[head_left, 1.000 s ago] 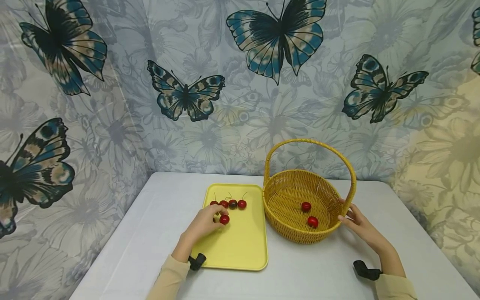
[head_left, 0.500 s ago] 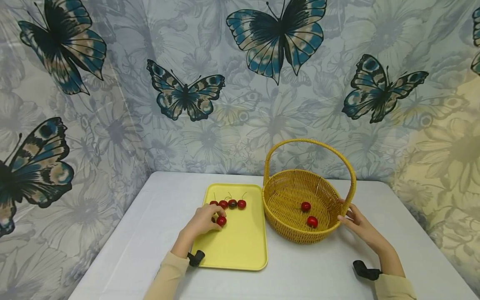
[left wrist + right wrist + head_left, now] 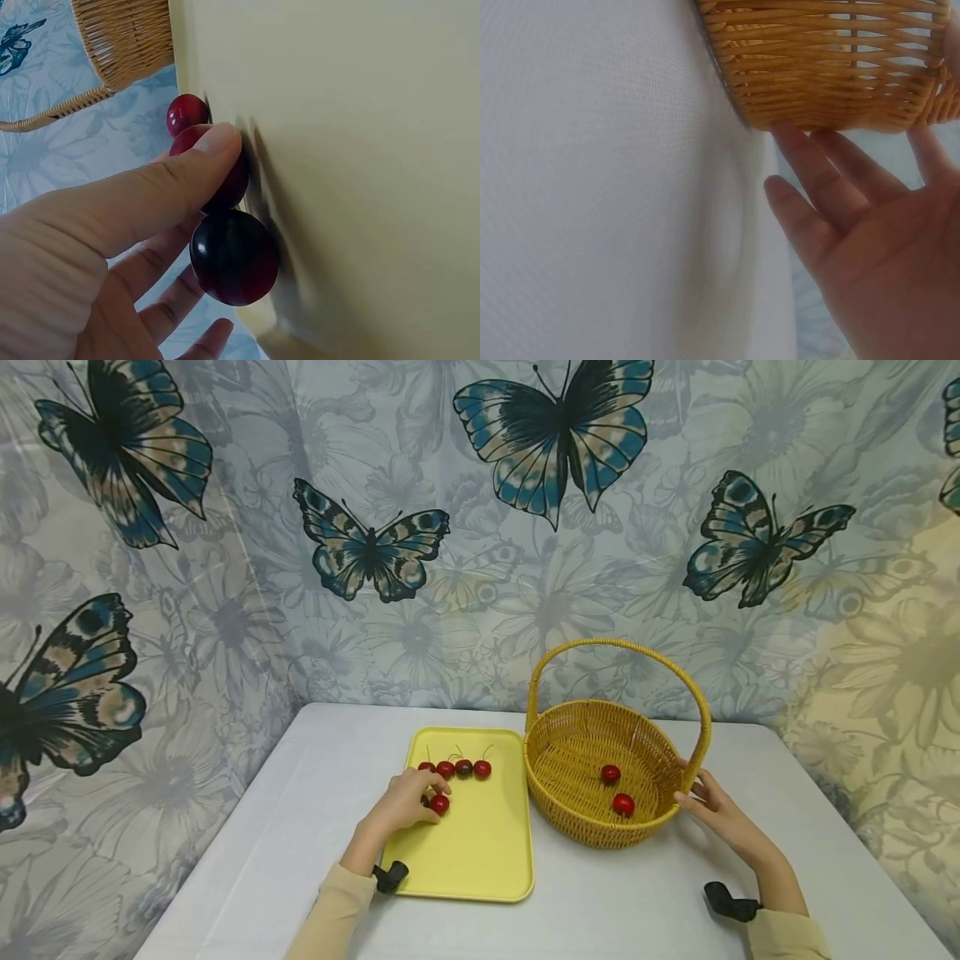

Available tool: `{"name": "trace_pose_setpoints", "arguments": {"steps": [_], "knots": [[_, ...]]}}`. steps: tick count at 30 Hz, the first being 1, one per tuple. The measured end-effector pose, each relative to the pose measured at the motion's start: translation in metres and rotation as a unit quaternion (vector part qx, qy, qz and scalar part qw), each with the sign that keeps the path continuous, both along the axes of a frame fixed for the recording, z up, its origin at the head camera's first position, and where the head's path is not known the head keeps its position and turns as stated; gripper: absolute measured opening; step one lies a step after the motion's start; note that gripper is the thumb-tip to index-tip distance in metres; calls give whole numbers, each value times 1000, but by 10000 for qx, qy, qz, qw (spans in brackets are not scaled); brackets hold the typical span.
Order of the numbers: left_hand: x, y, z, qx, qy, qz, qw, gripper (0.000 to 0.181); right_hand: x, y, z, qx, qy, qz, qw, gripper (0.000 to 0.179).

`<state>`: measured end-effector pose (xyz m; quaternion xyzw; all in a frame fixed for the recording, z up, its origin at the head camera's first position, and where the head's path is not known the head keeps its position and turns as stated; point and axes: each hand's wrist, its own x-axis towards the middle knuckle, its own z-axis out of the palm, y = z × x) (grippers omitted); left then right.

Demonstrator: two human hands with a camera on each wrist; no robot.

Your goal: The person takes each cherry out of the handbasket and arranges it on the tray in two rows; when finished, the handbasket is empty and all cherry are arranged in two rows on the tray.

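Note:
My left hand (image 3: 405, 802) is low over the left side of the yellow tray (image 3: 480, 860). Its thumb and fingers pinch a red cherry (image 3: 439, 805). Beside that one, a dark cherry (image 3: 232, 259) sits against the tray in the left wrist view, partly behind the fingers in the head view. A row of several stemmed cherries (image 3: 482, 769) lies near the tray's far end. At the woven basket (image 3: 577, 827), my right hand (image 3: 723, 818) grips the rim by the handle's base, thumb on top and fingers (image 3: 817, 180) against the outer wall. Two red cherries (image 3: 623, 805) lie inside the basket.
The basket stands close against the tray's right edge, its tall handle (image 3: 618, 643) arching over it. Both rest on a white-covered table (image 3: 315, 777). A butterfly-patterned cloth (image 3: 420, 643) hangs behind and along the sides.
My left hand has shifted slightly left and toward me, with the red cherry moving along, near the dark one. The right hand and basket have stayed nearly still.

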<state>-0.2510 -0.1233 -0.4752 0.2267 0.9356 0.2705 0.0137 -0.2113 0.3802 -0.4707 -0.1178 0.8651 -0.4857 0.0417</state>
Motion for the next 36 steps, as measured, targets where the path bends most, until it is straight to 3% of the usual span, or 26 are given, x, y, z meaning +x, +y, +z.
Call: {"name": "trace_pose_setpoints", "arguments": {"steps": [22, 36], "knots": [[10, 5, 12, 140, -98, -291, 9994, 39, 0, -1, 2, -142, 69, 89, 9998, 61], [9, 30, 26, 131, 250, -785, 9965, 36, 0, 1, -2, -188, 22, 71, 9998, 62]]}}
